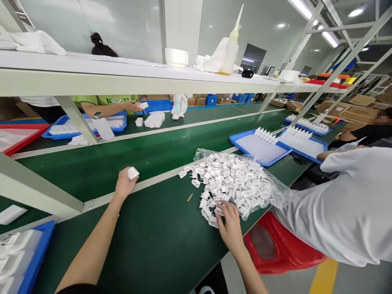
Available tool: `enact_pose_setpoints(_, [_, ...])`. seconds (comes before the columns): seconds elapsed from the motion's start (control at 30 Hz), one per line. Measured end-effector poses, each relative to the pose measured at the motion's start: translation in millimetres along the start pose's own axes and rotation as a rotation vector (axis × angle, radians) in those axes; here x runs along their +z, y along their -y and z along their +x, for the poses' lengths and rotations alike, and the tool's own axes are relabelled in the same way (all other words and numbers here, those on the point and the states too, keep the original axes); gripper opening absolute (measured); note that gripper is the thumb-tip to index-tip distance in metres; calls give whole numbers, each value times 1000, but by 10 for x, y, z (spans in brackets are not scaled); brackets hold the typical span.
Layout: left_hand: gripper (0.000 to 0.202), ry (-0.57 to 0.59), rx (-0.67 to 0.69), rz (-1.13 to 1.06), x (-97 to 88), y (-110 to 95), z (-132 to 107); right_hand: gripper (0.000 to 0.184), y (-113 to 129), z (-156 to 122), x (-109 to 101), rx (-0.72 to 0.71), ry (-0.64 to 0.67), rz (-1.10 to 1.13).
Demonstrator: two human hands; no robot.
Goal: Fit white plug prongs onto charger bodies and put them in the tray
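Note:
My left hand (125, 184) reaches out over the metal rail between the green belts, fingers closed round a small white plastic block (133, 173). My right hand (230, 223) rests on the near edge of a heap of small white plastic parts (232, 179) that spills out of a clear plastic bag (275, 192) on the green work surface (159, 237). Its fingers curl down into the parts; I cannot make out whether they grip one.
A blue tray (33, 261) with white parts sits at my near left. Two blue trays (260, 147) with rows of white pieces lie further right. A person in a white shirt (343, 208) sits at my right over a red stool (275, 245). Across the belts a person's hands (134, 107) work at blue trays. A shelf (122, 73) runs overhead.

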State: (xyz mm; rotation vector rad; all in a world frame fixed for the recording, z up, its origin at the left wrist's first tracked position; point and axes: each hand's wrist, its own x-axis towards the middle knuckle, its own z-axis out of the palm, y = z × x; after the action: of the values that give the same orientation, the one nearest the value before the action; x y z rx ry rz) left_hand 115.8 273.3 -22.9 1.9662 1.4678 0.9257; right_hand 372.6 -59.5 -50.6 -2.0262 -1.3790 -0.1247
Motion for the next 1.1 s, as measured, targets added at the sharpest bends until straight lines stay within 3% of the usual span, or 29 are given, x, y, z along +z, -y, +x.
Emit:
enact_pose_setpoints(0.1, [60, 91, -120, -337, 90, 123, -436, 26, -61, 371, 144, -46, 116, -135])
enact_pose_setpoints(0.2, [58, 158, -159, -542, 147, 132, -972, 16, -81, 542, 209, -77, 182, -157])
enact_pose_setpoints(0.27, [50, 157, -43, -415, 141, 87, -1280, 13, -69, 564, 188, -77, 171, -68])
enact_pose_setpoints(0.37, [46, 250, 149, -122, 86, 23, -1571, 18, 2, 522, 113, 15, 176, 180])
enact_pose_setpoints(0.53, [62, 323, 152, 59, 14, 30, -1679, 36, 286, 370, 139, 306, 249, 665])
enact_pose_setpoints(0.63, [66, 317, 137, 66, 19, 70, -1709, 35, 508, 312, 270, 310, 395, 884])
enact_pose_setpoints(0.73, [63, 279, 115, 37, 46, 105, -1751, 41, 730, 349, 406, 221, 504, 932])
enact_pose_setpoints(0.83, [60, 262, 114, 8, 57, 121, -1761, 29, 954, 481, 508, 85, 542, 717])
enact_pose_setpoints(0.93, [41, 254, 136, -5, 38, 131, -1738, 17, 1187, 645, 600, -136, 489, 594])
enact_pose_setpoints(1.1, [23, 261, 137, -47, -8, 154, -1709, 12, 1487, 824, 754, -333, 622, 582])
